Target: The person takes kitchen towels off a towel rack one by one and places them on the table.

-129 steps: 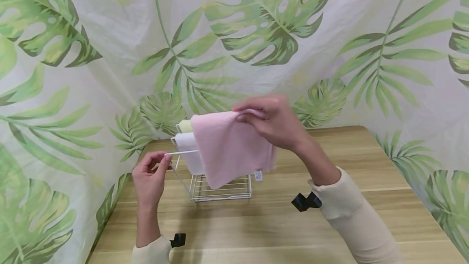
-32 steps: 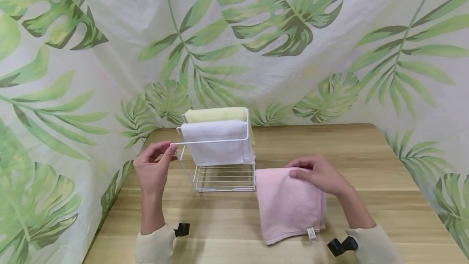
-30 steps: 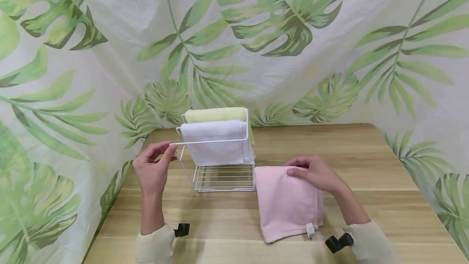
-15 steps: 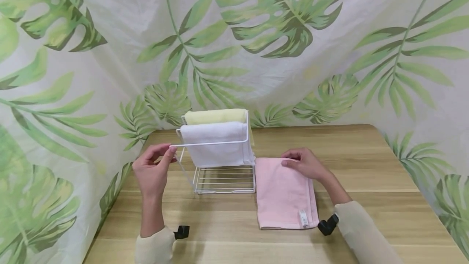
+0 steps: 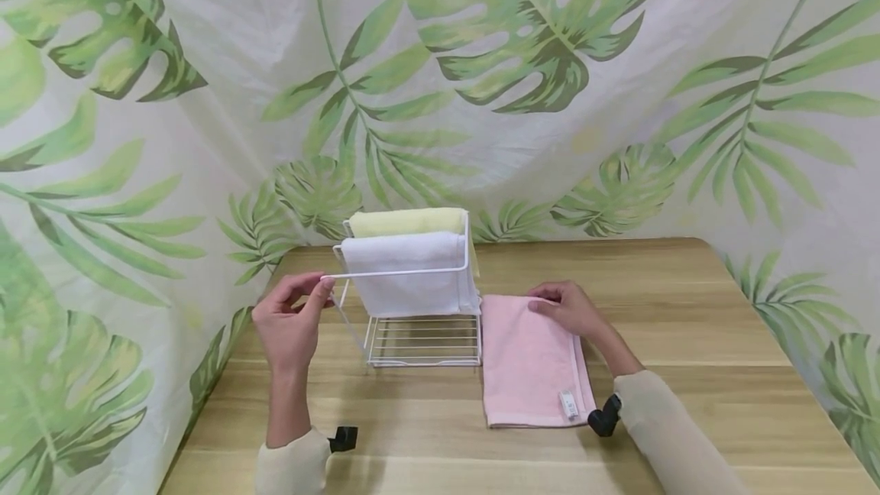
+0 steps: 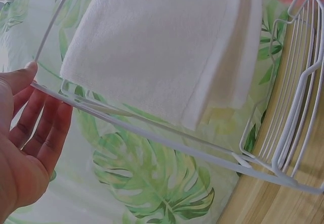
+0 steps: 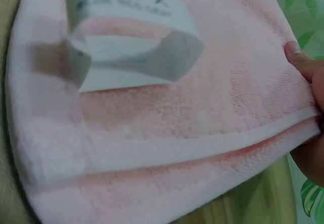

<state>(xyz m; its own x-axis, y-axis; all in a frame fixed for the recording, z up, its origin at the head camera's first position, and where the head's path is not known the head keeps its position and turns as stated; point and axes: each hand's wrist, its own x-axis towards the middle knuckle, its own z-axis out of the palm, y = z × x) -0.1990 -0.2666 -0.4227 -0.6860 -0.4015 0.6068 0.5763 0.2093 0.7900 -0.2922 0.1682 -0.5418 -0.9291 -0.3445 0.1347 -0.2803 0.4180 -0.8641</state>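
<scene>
My left hand pinches the front top corner of a small white wire rack between thumb and fingers. Over the rack's rear bars hang a white towel and, behind it, a pale yellow towel. To the rack's right, a folded pink towel lies on the table with its white label toward the front right. The right hand grips the far edge of that pink towel; the right wrist view shows the thumb on top and the other fingers underneath, partly hidden.
The wooden table has rounded far corners and meets a leaf-print cloth hung at the back and left. Black wrist cameras show at both sleeves, the right one close beside the pink towel.
The pink towel has come off the rack's front bar, moved right and down, and been laid flat on the table by my right hand. The left hand keeps its hold on the rack.
</scene>
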